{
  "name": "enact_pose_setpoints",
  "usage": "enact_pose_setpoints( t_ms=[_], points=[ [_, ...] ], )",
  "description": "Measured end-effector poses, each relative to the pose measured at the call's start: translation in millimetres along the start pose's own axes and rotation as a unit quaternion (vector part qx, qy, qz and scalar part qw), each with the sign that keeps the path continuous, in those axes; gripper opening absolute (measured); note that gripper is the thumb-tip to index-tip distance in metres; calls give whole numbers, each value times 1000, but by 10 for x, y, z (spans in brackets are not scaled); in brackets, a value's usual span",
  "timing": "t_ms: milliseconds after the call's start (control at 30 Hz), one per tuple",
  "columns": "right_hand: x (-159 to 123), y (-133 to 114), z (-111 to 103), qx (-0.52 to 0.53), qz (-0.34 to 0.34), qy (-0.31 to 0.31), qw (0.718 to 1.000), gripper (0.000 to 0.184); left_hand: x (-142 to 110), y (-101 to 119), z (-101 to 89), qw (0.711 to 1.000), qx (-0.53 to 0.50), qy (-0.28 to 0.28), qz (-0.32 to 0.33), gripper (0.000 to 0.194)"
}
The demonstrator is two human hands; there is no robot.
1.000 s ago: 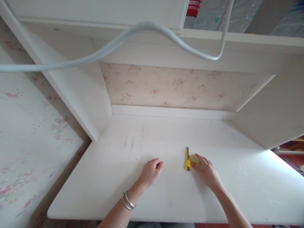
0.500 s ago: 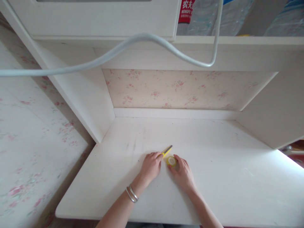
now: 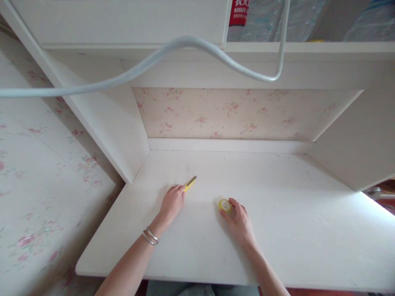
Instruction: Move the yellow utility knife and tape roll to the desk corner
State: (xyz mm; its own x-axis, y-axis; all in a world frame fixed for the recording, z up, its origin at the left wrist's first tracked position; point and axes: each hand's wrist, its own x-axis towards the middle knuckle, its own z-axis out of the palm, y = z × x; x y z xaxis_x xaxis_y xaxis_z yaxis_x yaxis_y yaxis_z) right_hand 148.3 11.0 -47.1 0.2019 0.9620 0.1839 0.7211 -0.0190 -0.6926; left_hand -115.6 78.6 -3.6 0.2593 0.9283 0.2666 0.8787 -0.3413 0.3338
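My left hand [image 3: 173, 201] is closed around the lower part of a yellow utility knife [image 3: 190, 183], whose dark upper end points away to the upper right. The hand is low over the white desk, left of centre. On the right, my right hand [image 3: 239, 216] grips a small roll of yellow tape [image 3: 225, 205] by its right side, fingers above and thumb below. The roll's pale core faces up. Part of its right edge is hidden by the fingers. A clear gap of desk separates the two hands.
The white desk [image 3: 296, 238] has side panels and a flowered back wall [image 3: 216, 115]. A white cable [image 3: 191, 41] crosses close to the camera. Overhead, a shelf holds plastic-wrapped bottles [image 3: 262, 20] beside a cabinet door [image 3: 129, 24]. A flowered wall stands at left.
My left hand has moved left and slightly away from me with the utility knife, widening the gap between the hands. My right hand stays almost in place with the tape roll.
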Motion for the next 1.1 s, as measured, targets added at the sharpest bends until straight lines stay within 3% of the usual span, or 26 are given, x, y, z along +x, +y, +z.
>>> enact_pose_setpoints(
  t_ms=[167, 300, 433, 533, 633, 733, 833, 900, 1000, 1100],
  points=[
    [11, -18, -10, 0, 15, -13, 1000, 50, 22, -560, -234, 996, 64, 27, -61, 26],
    [16, -27, -3, -19, 11, -18, 1000, 49, 58, -898, -293, 990, 79, 36, -107, 26],
    [10, -33, 4, -22, -1, -19, 1000, 48, 118, -1102, -301, 988, 78, 43, -129, 26],
    [6, -55, -9, -8, -16, -14, 1000, 44, 140, -1122, -308, 987, 74, 51, -135, 28],
    [-7, -144, -16, 44, 9, -4, 999, 42, 80, -918, -319, 990, 55, 67, -113, 34],
    [-56, -363, 5, 195, 92, -41, 976, 50, -101, -457, -329, 997, -59, 46, 0, 40],
    [-144, -683, 32, 395, 151, -118, 899, 52, -344, 89, -330, 975, -194, -39, 98, 59],
    [-209, -878, 39, 493, 158, -175, 837, 45, -481, 367, -318, 959, -249, -75, 114, 65],
    [-288, -1037, 40, 565, 171, -239, 771, 37, -593, 560, -287, 953, -290, -38, 82, 55],
    [-329, -1041, 38, 584, 179, -276, 742, 33, -621, 570, -277, 951, -302, -16, 66, 43]
  ],
)
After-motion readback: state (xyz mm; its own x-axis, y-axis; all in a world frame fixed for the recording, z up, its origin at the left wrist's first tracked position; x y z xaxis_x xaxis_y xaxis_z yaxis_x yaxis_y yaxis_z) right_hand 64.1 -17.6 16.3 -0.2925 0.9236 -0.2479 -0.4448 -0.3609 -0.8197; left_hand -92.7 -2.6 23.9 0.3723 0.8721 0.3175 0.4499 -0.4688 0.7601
